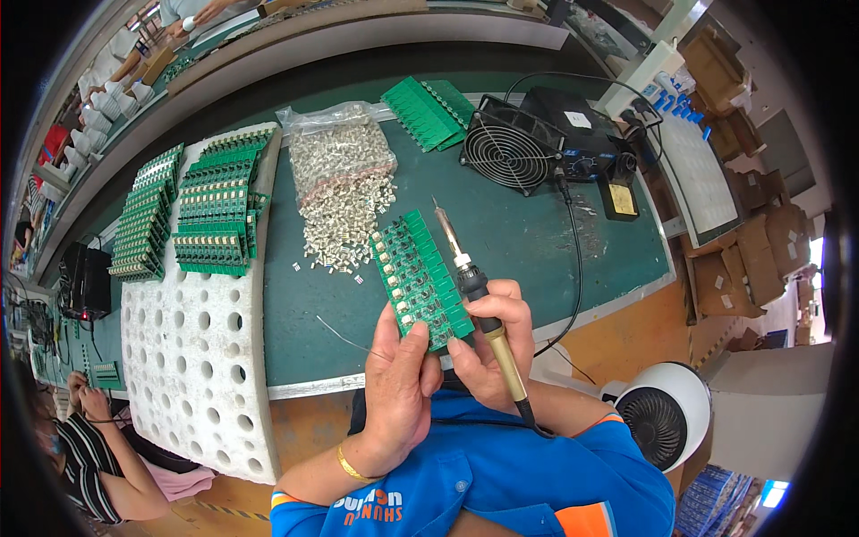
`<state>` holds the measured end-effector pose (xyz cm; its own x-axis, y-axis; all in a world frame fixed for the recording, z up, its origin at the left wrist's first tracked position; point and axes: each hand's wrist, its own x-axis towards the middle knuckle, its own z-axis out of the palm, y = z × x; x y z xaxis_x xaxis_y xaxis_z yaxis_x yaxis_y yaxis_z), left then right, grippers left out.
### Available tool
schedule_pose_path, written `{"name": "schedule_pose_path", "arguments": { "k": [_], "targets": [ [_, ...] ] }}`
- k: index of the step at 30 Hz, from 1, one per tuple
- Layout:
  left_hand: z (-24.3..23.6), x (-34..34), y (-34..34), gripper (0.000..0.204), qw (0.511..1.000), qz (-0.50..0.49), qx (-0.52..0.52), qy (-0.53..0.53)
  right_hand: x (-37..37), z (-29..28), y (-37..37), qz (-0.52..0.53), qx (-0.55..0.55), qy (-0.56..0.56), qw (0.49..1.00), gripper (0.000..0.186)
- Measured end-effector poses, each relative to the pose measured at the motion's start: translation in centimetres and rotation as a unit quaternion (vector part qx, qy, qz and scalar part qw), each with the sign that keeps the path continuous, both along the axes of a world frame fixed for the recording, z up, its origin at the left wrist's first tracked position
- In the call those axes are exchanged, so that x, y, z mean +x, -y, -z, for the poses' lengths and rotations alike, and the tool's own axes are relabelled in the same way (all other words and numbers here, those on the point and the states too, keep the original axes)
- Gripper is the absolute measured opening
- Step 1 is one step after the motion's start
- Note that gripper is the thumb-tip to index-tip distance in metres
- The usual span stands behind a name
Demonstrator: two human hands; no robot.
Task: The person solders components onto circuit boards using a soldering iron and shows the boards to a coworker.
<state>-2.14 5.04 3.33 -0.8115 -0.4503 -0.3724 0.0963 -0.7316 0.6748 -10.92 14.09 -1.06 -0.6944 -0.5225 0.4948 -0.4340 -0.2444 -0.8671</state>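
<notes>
My left hand (394, 389) pinches the lower end of a green circuit board panel (440, 285) between thumb and fingers. Small white connectors line the panel's left edge, with dark parts beside them. A thin solder wire (342, 335) sticks out to the left from the same hand. In my right hand (503, 327) is a soldering iron (473, 285), its bare tip pointing up and away, apart from the board. The right thumb touches the panel's lower right corner. Beyond the panel, small metallic connectors (338, 228) spill from a clear plastic bag (338, 143) onto the green mat.
Stacked populated boards (213, 210) lie on a white foam sheet (192, 358) with holes at left. Behind are more green panels (425, 112), a black fan (507, 152), a soldering station (573, 134) and a yellow sponge (621, 199). Another person (103, 447) works at far left.
</notes>
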Motion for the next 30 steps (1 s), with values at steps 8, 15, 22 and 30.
{"name": "schedule_pose_path", "arguments": {
  "k": [8,15,22,30],
  "targets": [
    [-0.2,0.0,-0.1,0.035,1.0,-0.014,-0.006,-0.027,0.0,0.0,0.3,-0.012,-0.019,0.002,1.0,0.043],
    [0.1,0.2,0.4,0.035,0.999,-0.028,0.017,-0.013,-0.1,-0.2,0.7,-0.048,-0.074,0.066,0.994,0.042],
    [-0.2,0.5,1.0,0.038,1.0,-0.016,0.026,-0.008,-1.5,-0.6,-0.5,0.013,-0.033,-0.082,0.996,0.035],
    [0.0,1.3,1.7,0.041,0.999,-0.015,0.024,-0.025,-1.9,-0.9,-0.8,0.015,-0.022,-0.167,0.986,0.034]
  ]
}}
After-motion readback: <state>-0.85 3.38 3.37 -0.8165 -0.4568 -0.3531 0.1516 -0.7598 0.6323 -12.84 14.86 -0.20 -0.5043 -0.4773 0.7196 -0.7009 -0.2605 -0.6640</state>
